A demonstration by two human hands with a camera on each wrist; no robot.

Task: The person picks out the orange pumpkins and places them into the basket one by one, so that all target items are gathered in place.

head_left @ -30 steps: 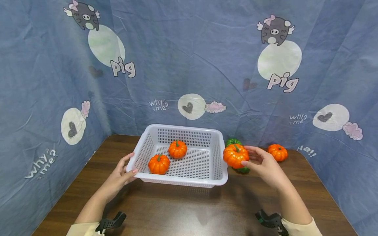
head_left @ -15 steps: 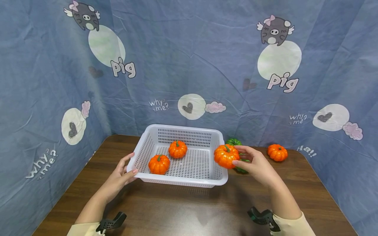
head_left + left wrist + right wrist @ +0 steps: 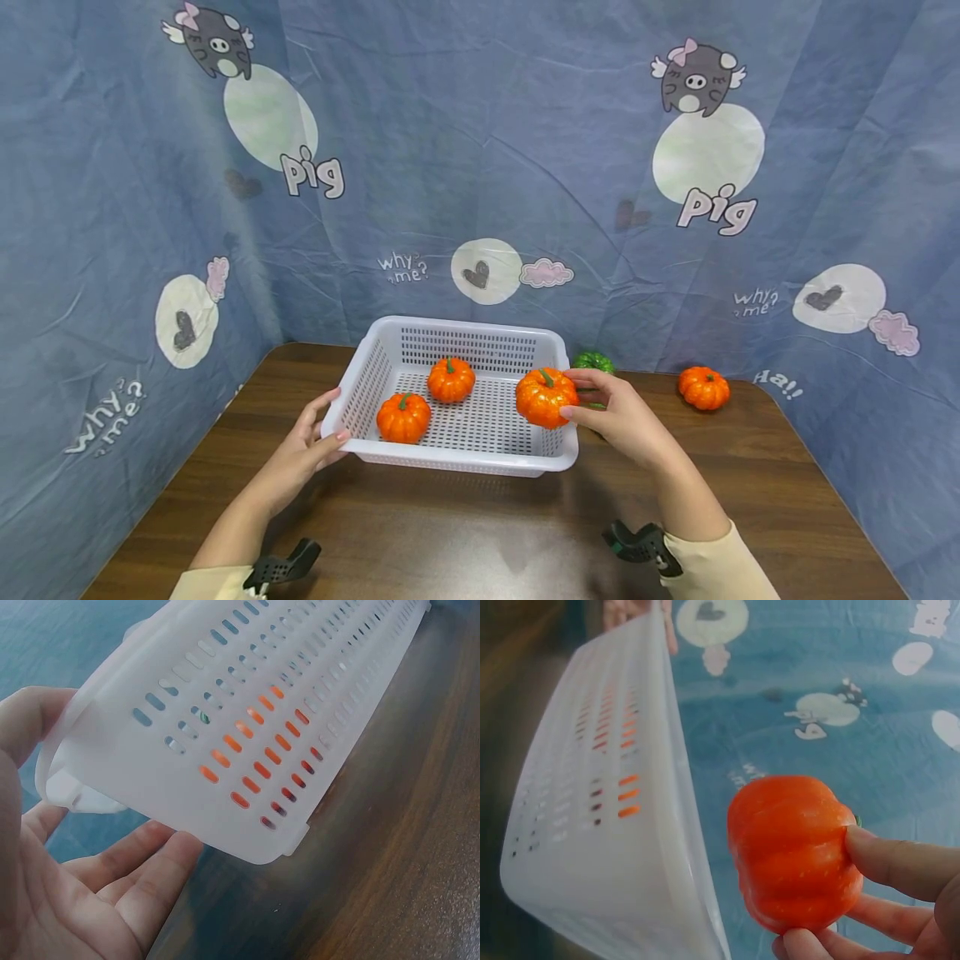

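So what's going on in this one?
A person steadies a white basket on the table, the left hand gripping its left end. The right hand holds an orange pumpkin over the basket's right side, not yet set down. Inside sit a front pumpkin and a rear pumpkin. A far-right pumpkin rests on the table, and a green item is partly hidden behind the right hand.

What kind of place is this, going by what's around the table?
Probably a makeshift recording booth, though I can't be sure: printed blue cloth hangs behind and along both sides of a wooden table, and black devices show by both sleeves.
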